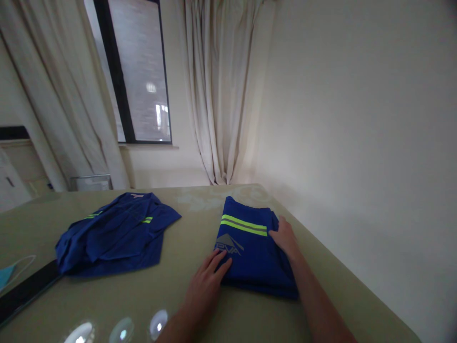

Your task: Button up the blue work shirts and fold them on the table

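Note:
A folded blue garment [250,267] lies on the table, with yellow-green and grey stripes and a grey printed logo reading something like "PVA". My left hand [210,274] rests at its near left edge, fingers spread flat over the fabric by the logo. At the right edge is my right hand [285,236], touching the cloth beside the stripe ends. Its thumb reaches left over the garment and stands apart from the index finger; the other fingers are mostly hidden. A second blue garment [121,233] with similar stripes lies loosely crumpled to the left, touched by neither hand.
The pale green table [189,305] runs along a white wall [357,143] on the right. A long dark strip [28,290] extends from under the crumpled garment, next to a blue face mask [7,275]. Curtains [221,95] and a window [143,71] stand behind.

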The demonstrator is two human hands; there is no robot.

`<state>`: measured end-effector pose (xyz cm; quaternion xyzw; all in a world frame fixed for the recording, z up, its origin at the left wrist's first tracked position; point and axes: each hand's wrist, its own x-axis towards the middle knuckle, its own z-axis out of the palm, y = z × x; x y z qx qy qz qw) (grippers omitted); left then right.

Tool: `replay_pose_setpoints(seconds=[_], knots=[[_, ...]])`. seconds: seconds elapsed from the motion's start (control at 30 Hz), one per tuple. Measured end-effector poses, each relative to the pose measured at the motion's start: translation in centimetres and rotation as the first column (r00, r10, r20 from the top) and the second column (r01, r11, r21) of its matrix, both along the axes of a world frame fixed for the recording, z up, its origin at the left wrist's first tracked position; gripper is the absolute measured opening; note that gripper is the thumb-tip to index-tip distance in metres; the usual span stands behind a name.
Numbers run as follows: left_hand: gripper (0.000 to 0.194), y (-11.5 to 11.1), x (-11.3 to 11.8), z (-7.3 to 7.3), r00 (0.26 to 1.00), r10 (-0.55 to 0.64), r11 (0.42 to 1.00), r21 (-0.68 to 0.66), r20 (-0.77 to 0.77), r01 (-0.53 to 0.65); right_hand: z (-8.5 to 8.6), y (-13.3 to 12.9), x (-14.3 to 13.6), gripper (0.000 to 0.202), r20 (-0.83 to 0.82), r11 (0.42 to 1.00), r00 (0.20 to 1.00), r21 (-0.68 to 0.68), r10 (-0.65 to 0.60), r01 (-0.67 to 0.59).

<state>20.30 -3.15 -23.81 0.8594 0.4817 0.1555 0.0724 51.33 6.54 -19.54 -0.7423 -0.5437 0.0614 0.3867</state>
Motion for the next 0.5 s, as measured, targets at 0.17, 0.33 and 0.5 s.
replay_pose_setpoints(seconds=[0.17,0.33,0.5], knots=[[0.081,-2.2,0.7,1.3,0.940,-0.288,0.943,-0.114,0.185,0.312,1.7,-6.0,-7.2,0.049,0.256,0.956,0.927,0.027,0.275,-0.291],[0.036,-0.4,-2.4,3.8,0.930,-0.075,0.981,-0.142,0.359,0.134,-3.9,-10.3,-12.6,0.062,0.282,0.895,0.853,-0.221,0.440,-0.388],[0.054,3.7,-12.1,2.0,0.766,0.638,0.756,0.128,0.079,-0.642,-4.8,-5.8,-11.0,0.063,0.282,0.873,0.833,-0.261,0.476,-0.411]])
